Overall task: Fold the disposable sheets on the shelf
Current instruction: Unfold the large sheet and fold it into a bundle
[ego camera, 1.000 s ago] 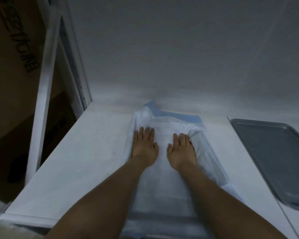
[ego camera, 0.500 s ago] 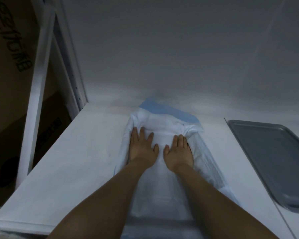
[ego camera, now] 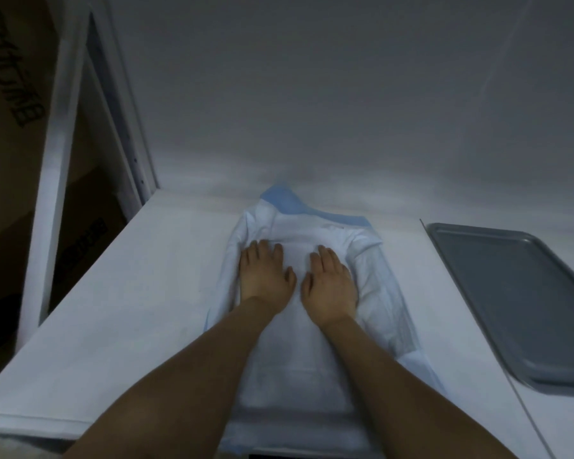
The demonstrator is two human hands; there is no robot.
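White shelf against a plain wall, dim light. Disposable sheet lies lengthwise mid-shelf, white layer over a blue backing – far end bunched and wrinkled. Left hand and right hand lie flat side by side on it, fingers straight, gripping nothing. Over the last second both slid a bit toward the wall – likely smoothing the fold flat. Grey tray sits right, well apart.
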